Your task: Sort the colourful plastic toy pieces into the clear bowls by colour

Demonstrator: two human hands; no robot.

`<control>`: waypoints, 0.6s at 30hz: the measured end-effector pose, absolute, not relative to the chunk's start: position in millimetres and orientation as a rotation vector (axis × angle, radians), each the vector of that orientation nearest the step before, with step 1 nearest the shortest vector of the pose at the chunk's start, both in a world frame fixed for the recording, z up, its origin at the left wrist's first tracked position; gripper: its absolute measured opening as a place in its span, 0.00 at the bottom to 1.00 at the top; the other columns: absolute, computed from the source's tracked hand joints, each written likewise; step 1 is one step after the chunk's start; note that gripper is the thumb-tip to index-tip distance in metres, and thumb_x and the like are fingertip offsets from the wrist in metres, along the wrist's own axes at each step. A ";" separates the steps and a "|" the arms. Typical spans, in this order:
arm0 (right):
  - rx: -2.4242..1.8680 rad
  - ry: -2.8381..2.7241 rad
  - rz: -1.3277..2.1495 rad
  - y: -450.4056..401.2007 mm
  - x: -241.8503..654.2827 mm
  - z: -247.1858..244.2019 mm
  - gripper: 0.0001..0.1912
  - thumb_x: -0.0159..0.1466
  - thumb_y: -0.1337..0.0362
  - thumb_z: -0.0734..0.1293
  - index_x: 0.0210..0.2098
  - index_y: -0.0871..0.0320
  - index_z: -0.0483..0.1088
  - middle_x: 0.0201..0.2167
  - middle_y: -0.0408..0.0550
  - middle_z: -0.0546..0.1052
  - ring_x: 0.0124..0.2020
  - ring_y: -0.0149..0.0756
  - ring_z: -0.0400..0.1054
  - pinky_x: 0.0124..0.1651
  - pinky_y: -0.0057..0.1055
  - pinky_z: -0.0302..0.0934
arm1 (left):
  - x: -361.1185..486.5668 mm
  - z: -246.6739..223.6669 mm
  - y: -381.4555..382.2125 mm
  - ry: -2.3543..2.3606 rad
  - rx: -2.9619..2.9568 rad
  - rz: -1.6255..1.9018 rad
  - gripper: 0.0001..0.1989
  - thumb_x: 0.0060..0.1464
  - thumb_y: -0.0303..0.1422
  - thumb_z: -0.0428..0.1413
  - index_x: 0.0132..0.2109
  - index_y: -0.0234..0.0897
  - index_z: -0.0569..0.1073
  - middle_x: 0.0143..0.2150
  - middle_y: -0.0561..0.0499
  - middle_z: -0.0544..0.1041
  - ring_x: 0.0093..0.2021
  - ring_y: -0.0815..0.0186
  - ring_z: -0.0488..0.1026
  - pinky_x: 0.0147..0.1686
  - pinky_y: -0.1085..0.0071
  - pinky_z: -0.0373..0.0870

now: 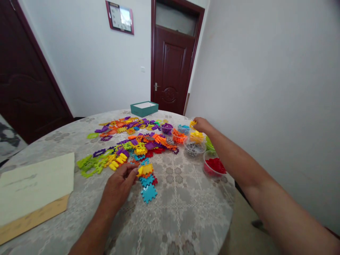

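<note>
My left hand (123,180) pinches a small yellow piece (140,172) beside an orange-yellow tile (148,169). Just below lie blue tiles (149,193) and a bit of red. Stretched out to the right, my right hand (202,124) grips a yellow piece (192,124) above the bowl of yellow pieces (197,137). Around that bowl stand clear bowls of purple (167,128), blue (183,129), orange (179,136), grey (195,149) and red pieces (215,165). Green pieces (209,144) are partly hidden behind my right arm.
Mixed colourful pieces (132,124) spread over the patterned tablecloth (172,209) in heaps at the middle and back. A teal box (144,109) sits at the far edge. Pale sheets (37,180) lie at the left. A wall rises beyond the table's right side.
</note>
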State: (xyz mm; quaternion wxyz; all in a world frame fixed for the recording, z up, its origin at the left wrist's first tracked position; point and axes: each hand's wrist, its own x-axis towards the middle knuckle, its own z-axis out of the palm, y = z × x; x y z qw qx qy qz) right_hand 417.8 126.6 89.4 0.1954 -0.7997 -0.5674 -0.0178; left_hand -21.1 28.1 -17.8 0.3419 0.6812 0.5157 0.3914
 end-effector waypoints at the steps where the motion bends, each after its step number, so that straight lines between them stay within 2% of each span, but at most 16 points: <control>1: -2.283 -1.601 -0.058 132.5 426.9 87.9 0.19 0.58 0.72 0.71 0.50 0.64 0.79 0.50 0.64 0.81 0.53 0.48 0.75 0.56 0.34 0.65 | -21.6 -18.1 28.0 1.362 1.779 1.023 0.21 0.57 0.52 0.56 0.45 0.39 0.78 0.35 0.50 0.83 0.33 0.59 0.80 0.35 0.66 0.74; 7: -2.469 -1.624 -0.058 152.9 451.4 66.3 0.22 0.61 0.74 0.70 0.55 0.68 0.78 0.48 0.67 0.82 0.51 0.47 0.77 0.55 0.34 0.66 | -26.1 -17.4 27.4 1.464 1.838 1.036 0.21 0.59 0.51 0.53 0.46 0.41 0.78 0.34 0.51 0.83 0.33 0.58 0.80 0.36 0.66 0.73; 14: -2.506 -1.650 -0.164 155.5 460.9 65.4 0.25 0.61 0.76 0.68 0.58 0.64 0.77 0.57 0.64 0.78 0.59 0.46 0.73 0.60 0.30 0.62 | -25.5 -19.0 28.5 1.475 1.889 1.031 0.20 0.58 0.50 0.53 0.45 0.41 0.79 0.35 0.50 0.84 0.36 0.57 0.80 0.36 0.67 0.72; 18: -2.495 -1.658 -0.188 150.8 458.7 70.2 0.24 0.59 0.74 0.70 0.55 0.63 0.79 0.53 0.62 0.80 0.55 0.45 0.75 0.58 0.30 0.64 | -24.3 -16.8 27.4 1.480 1.870 1.028 0.20 0.57 0.51 0.54 0.44 0.41 0.79 0.36 0.50 0.84 0.35 0.57 0.81 0.36 0.67 0.72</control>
